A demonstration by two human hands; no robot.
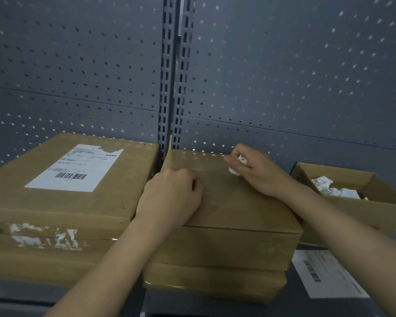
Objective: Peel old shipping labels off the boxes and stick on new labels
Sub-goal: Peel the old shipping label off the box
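Both hands are working on top of the middle box (238,207), which is sitting on a stack at the middle of the shelf (9,291). The right hand (256,170) is pinching a crumpled white label scrap (234,171) near the box's far edge. The left hand (172,197) is resting by its left edge, fingers curled under with nothing showing in them. The peel is probably finishing. The person is best off bracing the box, dropping the scrap into the open box (375,204) at the shelf's right end, and checking for residue before reaching for the new label (327,273) near the front right corner.
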